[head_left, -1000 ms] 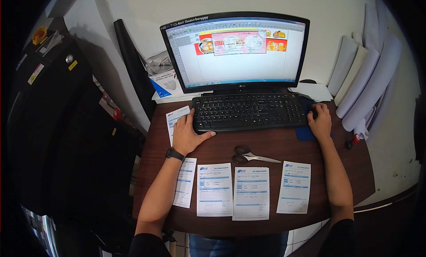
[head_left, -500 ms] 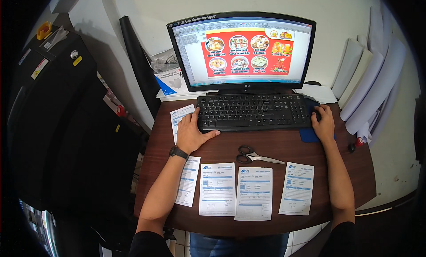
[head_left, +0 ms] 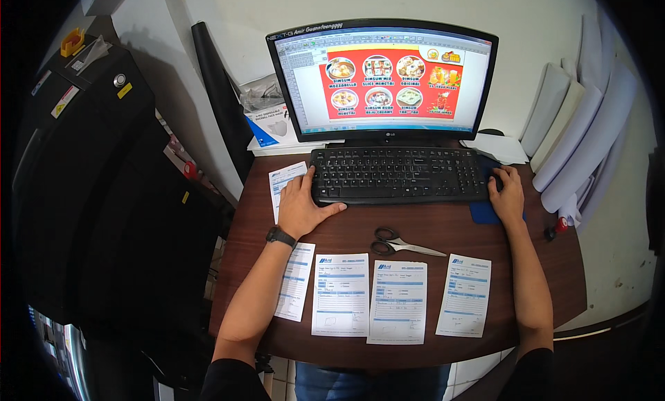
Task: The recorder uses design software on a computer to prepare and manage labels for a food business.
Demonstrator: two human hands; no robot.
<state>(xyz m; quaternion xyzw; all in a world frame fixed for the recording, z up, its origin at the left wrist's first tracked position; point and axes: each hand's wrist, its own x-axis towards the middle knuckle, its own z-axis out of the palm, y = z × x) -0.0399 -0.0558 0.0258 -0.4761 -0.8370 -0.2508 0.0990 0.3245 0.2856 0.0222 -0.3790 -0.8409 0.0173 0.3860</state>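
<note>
My left hand (head_left: pixel 302 206) rests at the left edge of the black keyboard (head_left: pixel 402 174), fingers spread and thumb stretched along its front edge. It holds nothing. To the keyboard's right, my right hand (head_left: pixel 508 192) is curved over what looks like a computer mouse, mostly hidden under the palm, on a blue mouse pad (head_left: pixel 487 214). Behind the keyboard stands a monitor (head_left: pixel 388 79) showing a red menu layout with round food pictures. One paper slip (head_left: pixel 282 179) lies partly beneath my left hand.
Black-handled scissors (head_left: pixel 405 246) lie mid-desk. Several filled-in slips (head_left: pixel 341 295) line the near edge, one partly under my left forearm. A face mask box (head_left: pixel 270 127) stands behind left, paper rolls (head_left: pixel 585 131) at right beside a red-and-black stamp (head_left: pixel 556 228). A large black machine (head_left: pixel 90 179) fills the left.
The whole view has shifted very slightly. Both hands keep their places at the keyboard and the mouse pad, and the screen shows the same layout.
</note>
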